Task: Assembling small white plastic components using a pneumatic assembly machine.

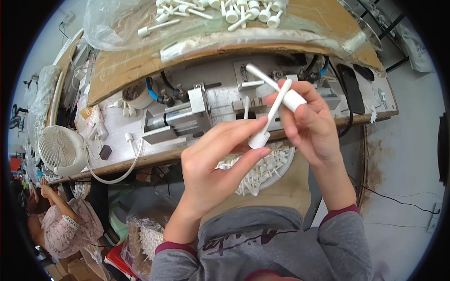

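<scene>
My left hand (211,161) pinches a white ribbed cap with a long stem (258,139) between thumb and fingers, its stem pointing up and right. In my right hand (314,122) is a second white cap with a stem (294,99), its stem slanting up and left. The two stems cross in the view; I cannot tell whether they touch. Behind my hands stands a metal bench fixture with cylinders (178,117). A white stem (246,107) stands upright at its middle. Below my hands, a round tub (287,171) holds many white pieces, partly hidden by my left hand.
Many white stemmed caps (243,11) lie on plastic sheeting over a cardboard-covered shelf (117,75). A white fan (61,145) stands at left, a black phone-like object (350,89) at right. Hoses and cables run round the fixture. Another person (70,220) sits at far left.
</scene>
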A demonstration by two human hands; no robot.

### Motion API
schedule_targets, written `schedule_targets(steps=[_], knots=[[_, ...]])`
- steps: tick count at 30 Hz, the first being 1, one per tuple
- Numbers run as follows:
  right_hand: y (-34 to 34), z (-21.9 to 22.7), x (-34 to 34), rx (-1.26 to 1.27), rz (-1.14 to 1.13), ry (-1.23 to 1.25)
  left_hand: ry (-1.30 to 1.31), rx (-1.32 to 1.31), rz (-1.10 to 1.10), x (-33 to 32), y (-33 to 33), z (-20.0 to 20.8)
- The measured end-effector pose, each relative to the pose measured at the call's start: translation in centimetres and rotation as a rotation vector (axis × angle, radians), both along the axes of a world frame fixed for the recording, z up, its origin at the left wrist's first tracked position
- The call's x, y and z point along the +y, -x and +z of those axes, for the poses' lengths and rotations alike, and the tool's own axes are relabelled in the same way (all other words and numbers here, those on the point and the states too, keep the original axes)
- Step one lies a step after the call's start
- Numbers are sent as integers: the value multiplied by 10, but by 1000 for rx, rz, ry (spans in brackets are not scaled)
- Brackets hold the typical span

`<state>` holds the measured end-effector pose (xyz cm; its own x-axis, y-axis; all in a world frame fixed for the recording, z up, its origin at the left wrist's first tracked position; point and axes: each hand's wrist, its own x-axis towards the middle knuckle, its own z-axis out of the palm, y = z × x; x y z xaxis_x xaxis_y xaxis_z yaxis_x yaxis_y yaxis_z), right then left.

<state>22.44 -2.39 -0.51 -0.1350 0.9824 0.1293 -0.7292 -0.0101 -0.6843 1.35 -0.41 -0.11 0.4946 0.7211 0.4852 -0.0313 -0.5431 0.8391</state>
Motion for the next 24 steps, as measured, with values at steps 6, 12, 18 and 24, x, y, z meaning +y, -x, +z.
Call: schedule_targets(steps=[6,12,18,24], knots=[[10,-16,-7,-1244,-590,-478,-10,-18,208,-5,17,-10],[25,-35,-11,-1766,-670,-817,-143,133,284,1,10,-22],[38,-36,-9,-2017,-628,-853,-185,168,324,5,11,-27],[35,-31,-1,-2013,-536,-749,-189,181,333,7,13,-33]])
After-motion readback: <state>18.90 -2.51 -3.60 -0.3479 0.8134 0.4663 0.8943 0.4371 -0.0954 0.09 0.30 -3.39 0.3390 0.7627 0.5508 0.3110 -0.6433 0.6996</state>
